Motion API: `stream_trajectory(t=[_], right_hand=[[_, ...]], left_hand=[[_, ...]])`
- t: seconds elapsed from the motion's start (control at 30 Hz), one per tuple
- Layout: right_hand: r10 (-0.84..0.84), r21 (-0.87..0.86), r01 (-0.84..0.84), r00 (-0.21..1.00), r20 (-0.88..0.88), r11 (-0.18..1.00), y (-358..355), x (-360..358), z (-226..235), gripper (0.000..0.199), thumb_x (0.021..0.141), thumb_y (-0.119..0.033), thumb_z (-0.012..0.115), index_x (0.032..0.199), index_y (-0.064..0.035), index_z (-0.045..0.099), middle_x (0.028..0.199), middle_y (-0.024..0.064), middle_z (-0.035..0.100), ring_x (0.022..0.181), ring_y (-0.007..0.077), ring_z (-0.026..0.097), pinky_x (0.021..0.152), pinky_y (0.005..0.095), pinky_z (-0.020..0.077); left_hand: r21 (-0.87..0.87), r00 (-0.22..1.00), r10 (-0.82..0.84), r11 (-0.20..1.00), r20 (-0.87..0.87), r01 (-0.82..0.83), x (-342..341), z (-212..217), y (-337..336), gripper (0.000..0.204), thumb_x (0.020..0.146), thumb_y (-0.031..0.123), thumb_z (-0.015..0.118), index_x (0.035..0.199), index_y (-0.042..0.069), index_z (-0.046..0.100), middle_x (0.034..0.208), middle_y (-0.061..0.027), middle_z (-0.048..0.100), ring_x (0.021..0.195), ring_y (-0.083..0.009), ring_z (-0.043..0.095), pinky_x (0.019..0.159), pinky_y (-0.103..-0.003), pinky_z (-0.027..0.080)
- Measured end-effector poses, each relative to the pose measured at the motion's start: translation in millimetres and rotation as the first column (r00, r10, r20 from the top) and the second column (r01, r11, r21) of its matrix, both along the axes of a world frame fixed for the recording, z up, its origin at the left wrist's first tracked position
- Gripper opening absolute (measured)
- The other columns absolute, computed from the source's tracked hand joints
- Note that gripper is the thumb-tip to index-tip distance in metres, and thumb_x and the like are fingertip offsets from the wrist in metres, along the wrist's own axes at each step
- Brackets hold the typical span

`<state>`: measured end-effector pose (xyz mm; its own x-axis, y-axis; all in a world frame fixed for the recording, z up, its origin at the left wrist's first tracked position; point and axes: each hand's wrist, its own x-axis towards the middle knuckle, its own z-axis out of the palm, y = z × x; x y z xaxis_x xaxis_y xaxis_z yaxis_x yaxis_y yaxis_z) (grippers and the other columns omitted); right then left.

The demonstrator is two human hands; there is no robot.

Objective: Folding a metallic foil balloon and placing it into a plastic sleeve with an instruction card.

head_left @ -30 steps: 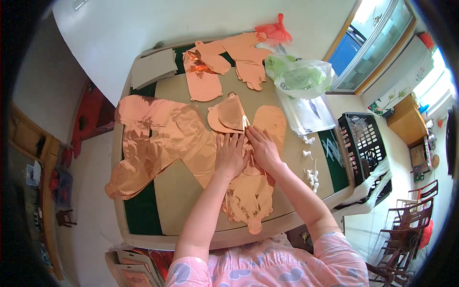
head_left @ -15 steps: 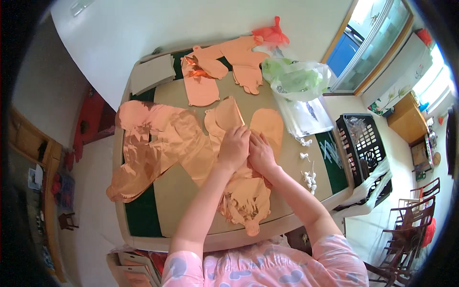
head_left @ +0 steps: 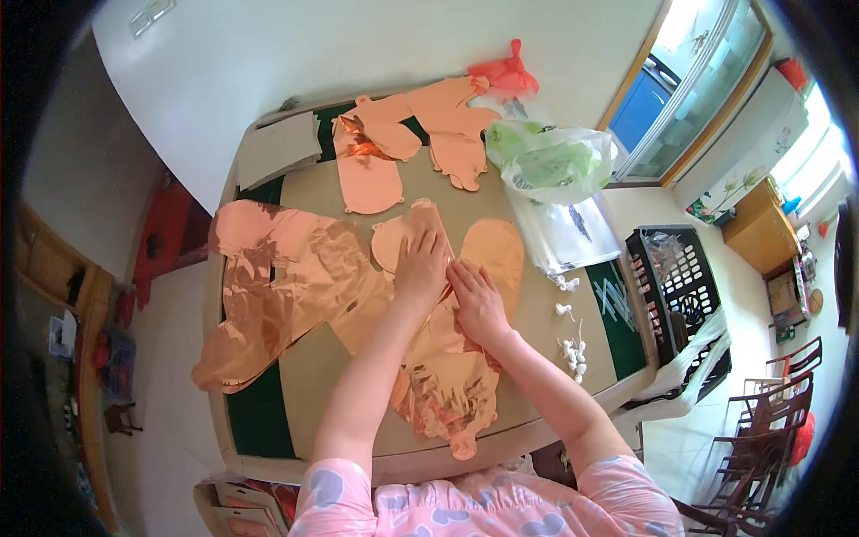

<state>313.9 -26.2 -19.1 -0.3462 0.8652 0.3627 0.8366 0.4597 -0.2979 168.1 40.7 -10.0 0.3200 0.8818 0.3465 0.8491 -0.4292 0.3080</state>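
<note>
A flat, uninflated rose-gold foil balloon [head_left: 358,259] spreads across the table, crinkled on its left part and at its near end. My left hand [head_left: 419,273] lies on a folded section in the middle, fingers stretched out and pointing away from me. Just right of it, my right hand [head_left: 480,306] rests flat on the same foil beside the fold's edge, its fingers slightly apart. A rounded lobe of foil [head_left: 499,255] sticks out beyond the right hand. What lies under both palms is hidden.
Further back are more flat foil pieces [head_left: 374,188] and grey card sheets [head_left: 279,150]. On the right lie a green-and-white plastic bag [head_left: 555,161], clear sleeves [head_left: 573,242], small white tied bundles [head_left: 573,351] and pale straws [head_left: 615,298]. A black crate [head_left: 684,286] stands beside the table.
Both hands have flattened onto the foil; half a second ago their fingers were bent together at the fold's edge. The folded flap now lies lower under the left fingers. The view has shifted slightly.
</note>
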Motion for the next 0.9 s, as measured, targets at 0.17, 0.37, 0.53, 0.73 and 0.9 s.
stream_trajectory(t=[0.17,0.37,0.53,0.73,0.9], right_hand=[[0.001,0.044,0.000,1.000,-0.008,0.999,2.8,1.5,-2.1,0.055,0.077,-0.005,0.056,0.132,0.0010,0.050,0.136,0.0160,0.050,0.132,0.0301,0.042,0.110,0.0477,0.0313],[-0.513,0.009,0.515,0.856,-0.068,0.857,-4.2,29.2,23.6,0.033,0.088,-0.019,0.057,0.115,-0.0015,0.055,0.109,0.0148,0.058,0.103,0.0321,0.055,0.087,0.0450,0.0439],[-0.635,-0.099,0.646,0.763,0.121,0.757,-11.4,55.8,8.9,0.032,0.088,-0.028,0.061,0.105,-0.0013,0.056,0.102,0.0134,0.060,0.097,0.0309,0.057,0.085,0.0426,0.0450],[-0.192,-0.104,0.165,0.905,-0.381,0.981,-14.6,36.0,34.4,0.013,0.090,-0.012,0.060,0.096,0.0000,0.057,0.091,0.0138,0.062,0.089,0.0278,0.061,0.079,0.0379,0.0492],[-0.188,-0.228,0.001,0.567,-0.802,0.974,-7.8,43.5,27.7,0.021,0.092,-0.006,0.056,0.113,-0.0003,0.059,0.105,0.0165,0.063,0.093,0.0287,0.063,0.082,0.0335,0.0503]], left_hand=[[-0.018,0.997,0.026,0.999,-0.068,-0.028,-0.7,-10.1,-44.9,0.047,0.095,0.028,0.047,0.137,0.006,0.045,0.142,-0.0113,0.045,0.137,-0.0276,0.035,0.112,-0.054,0.024],[-0.067,0.998,0.044,0.997,-0.045,-0.047,-2.3,-13.0,-47.5,0.049,0.095,0.028,0.045,0.140,0.009,0.043,0.148,-0.0099,0.039,0.141,-0.0268,0.030,0.115,-0.054,0.020],[-0.069,0.997,0.045,0.996,-0.059,-0.049,0.2,-15.0,-47.9,0.051,0.095,0.029,0.045,0.141,0.009,0.042,0.150,-0.0096,0.038,0.142,-0.0261,0.028,0.116,-0.054,0.018],[-0.144,0.997,0.055,0.988,-0.053,-0.063,-5.0,-13.9,-48.1,0.053,0.094,0.029,0.046,0.143,0.008,0.040,0.152,-0.0095,0.034,0.143,-0.0270,0.026,0.116,-0.054,0.016],[-0.114,0.946,0.021,0.992,-0.324,-0.061,-3.0,1.5,-54.3,0.060,0.090,0.029,0.051,0.143,0.004,0.040,0.152,-0.0121,0.033,0.145,-0.0287,0.022,0.117,-0.055,0.014]])
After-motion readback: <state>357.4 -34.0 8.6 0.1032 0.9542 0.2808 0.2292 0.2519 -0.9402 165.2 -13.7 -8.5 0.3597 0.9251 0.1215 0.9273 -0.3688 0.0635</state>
